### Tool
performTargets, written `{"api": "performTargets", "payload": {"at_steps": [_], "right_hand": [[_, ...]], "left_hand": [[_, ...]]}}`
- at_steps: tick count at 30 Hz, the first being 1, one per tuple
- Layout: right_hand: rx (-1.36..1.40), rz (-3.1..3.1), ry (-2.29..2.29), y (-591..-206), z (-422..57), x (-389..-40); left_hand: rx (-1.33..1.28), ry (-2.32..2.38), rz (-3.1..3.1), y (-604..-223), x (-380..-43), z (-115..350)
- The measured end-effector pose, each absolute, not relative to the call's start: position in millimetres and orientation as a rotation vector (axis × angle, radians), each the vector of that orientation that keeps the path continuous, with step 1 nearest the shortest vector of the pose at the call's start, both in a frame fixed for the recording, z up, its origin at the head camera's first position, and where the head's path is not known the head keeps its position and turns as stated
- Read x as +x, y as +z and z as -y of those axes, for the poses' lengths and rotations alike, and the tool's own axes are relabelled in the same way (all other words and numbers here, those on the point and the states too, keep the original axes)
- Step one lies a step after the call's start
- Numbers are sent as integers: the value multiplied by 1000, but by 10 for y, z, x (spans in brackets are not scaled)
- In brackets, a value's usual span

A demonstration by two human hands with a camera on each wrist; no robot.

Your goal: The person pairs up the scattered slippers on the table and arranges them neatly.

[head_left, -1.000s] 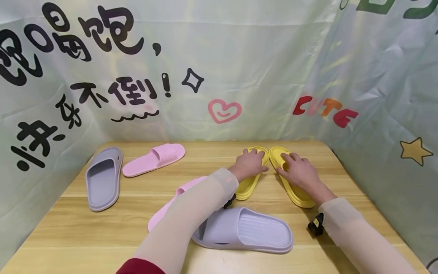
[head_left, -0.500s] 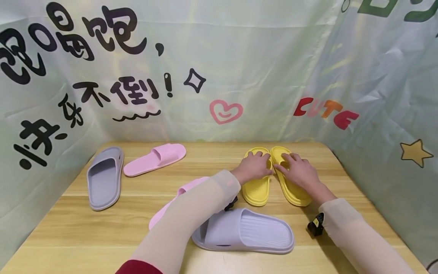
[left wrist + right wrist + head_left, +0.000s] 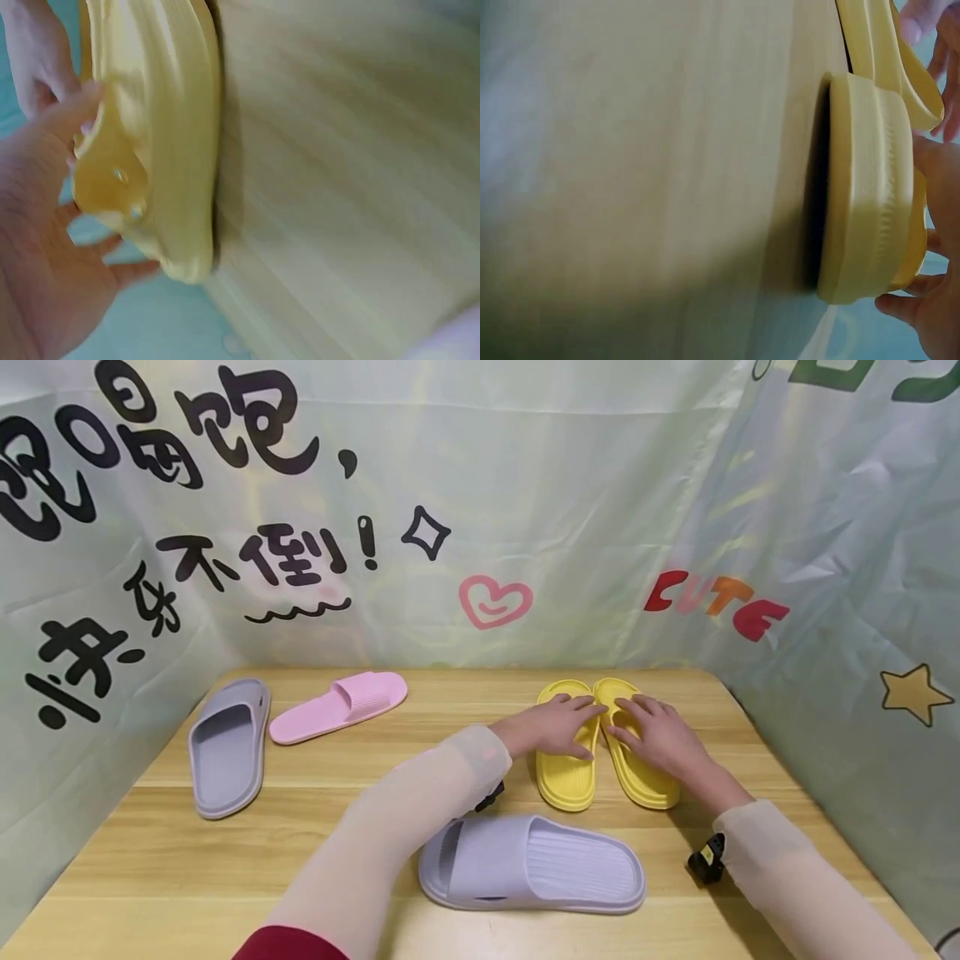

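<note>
Two yellow slippers lie side by side at the back right, toe ends close together. Over the left yellow slipper [image 3: 566,785] extends my left hand [image 3: 547,727], its fingers pointing toward the gap between the pair. In the left wrist view the thumb and spread fingers lie around the slipper's yellow strap [image 3: 112,176]. My right hand [image 3: 663,739] is above the right yellow slipper [image 3: 651,787], fingers over its strap area and thumb toward the inner edge. The right wrist view shows that slipper's heel end [image 3: 866,195], with fingers apart beyond it.
A lavender slipper [image 3: 540,864] lies sideways in front of the yellow pair. At the left are a greyish slipper [image 3: 228,752] and a pink slipper [image 3: 341,706]. The left sleeve [image 3: 397,818] crosses the table [image 3: 180,877]; fabric walls surround it.
The left yellow slipper has turned to lie straighter. My left hand has swung its fingers rightward off its front. The left forearm now covers a second pink slipper seen earlier. The right hand barely moved.
</note>
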State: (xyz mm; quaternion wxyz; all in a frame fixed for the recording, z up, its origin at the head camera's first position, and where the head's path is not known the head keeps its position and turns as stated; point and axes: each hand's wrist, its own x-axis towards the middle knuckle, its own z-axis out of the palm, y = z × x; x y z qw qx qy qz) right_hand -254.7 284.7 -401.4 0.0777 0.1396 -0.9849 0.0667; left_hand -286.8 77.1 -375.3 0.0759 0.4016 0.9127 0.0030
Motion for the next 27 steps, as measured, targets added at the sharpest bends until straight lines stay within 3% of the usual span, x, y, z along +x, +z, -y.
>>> {"api": "performTargets", "payload": {"at_steps": [9,27], "right_hand": [[478,2882,148,-4049,-2858,-2512],[602,2830,157,-4037,-2955,-2543]], "left_hand": [[1418,30,-2621,-3833,-2992,-576],[1152,-45,-2748,-3819,-2731,-890]]}}
